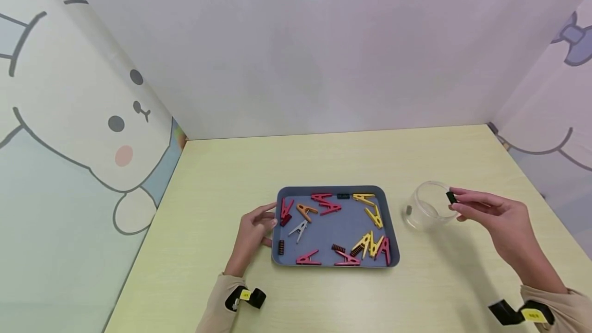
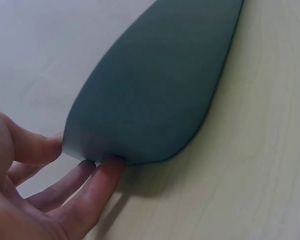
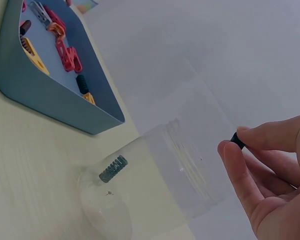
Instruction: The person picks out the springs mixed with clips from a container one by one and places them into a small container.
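Note:
At the right, my right hand point(image 1: 497, 217) pinches a small dark ribbed piece point(image 1: 451, 197) between thumb and fingertips, close by the rim of a clear jar point(image 1: 423, 220). The jar stands upright, and another dark ribbed piece point(image 3: 113, 169) lies inside it near the bottom. My left hand point(image 1: 253, 227) holds the left end of a blue-grey tray point(image 1: 342, 233), thumb at the rim and fingertips at the lower edge in the left wrist view. In the tray are red clothespins point(image 1: 330, 208), yellow clothespins point(image 1: 375, 217), an orange clothespin point(image 1: 306, 211) and a pale grey clothespin point(image 1: 300, 228).
More dark ribbed pieces point(image 1: 343, 196) lie scattered in the tray among the clothespins. Everything stands on a pale wood table point(image 1: 222, 179). A plain white wall point(image 1: 324, 66) rises behind it, with cartoon-printed panels point(image 1: 74, 117) on both sides.

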Demonstrator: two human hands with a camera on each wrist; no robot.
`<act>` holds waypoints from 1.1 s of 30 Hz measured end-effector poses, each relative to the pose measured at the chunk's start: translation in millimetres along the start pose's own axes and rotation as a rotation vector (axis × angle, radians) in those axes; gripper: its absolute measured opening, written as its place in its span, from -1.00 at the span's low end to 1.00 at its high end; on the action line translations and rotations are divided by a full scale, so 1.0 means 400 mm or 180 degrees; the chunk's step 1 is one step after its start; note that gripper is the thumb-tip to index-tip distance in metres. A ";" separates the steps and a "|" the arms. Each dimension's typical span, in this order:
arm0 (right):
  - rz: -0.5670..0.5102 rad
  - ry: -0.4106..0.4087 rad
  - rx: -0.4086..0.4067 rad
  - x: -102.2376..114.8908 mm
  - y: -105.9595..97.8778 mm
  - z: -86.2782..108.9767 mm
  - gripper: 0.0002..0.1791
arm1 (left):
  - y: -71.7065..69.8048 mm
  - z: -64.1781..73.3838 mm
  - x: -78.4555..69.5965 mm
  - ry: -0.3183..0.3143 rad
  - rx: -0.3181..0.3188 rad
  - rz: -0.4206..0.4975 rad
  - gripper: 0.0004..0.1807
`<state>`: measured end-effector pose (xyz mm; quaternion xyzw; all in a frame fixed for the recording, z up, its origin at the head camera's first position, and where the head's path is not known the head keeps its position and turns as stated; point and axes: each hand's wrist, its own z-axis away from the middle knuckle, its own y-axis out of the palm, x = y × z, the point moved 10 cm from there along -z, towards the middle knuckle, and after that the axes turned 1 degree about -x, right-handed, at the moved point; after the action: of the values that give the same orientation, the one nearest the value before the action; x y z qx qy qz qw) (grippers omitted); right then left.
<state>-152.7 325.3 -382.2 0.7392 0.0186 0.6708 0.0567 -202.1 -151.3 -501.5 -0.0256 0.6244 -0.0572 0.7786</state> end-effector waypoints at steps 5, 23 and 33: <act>0.0098 -0.0034 -0.0031 0.004 -0.002 -0.002 -0.74 | -0.001 -0.001 0.000 -0.0002 -0.0016 -0.0005 -0.52; 0.0136 -0.0124 -0.0038 0.019 0.007 -0.008 -0.72 | -0.002 -0.003 0.009 -0.0059 0.0012 0.0026 -0.50; 0.0287 -0.0134 0.0013 0.027 0.023 -0.009 -0.67 | 0.010 0.032 -0.061 -0.0021 0.0117 -0.0005 -0.50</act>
<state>-155.7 317.7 -370.0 0.7534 -0.0145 0.6569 0.0253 -194.7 -144.7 -475.5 -0.0119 0.6206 -0.0693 0.7810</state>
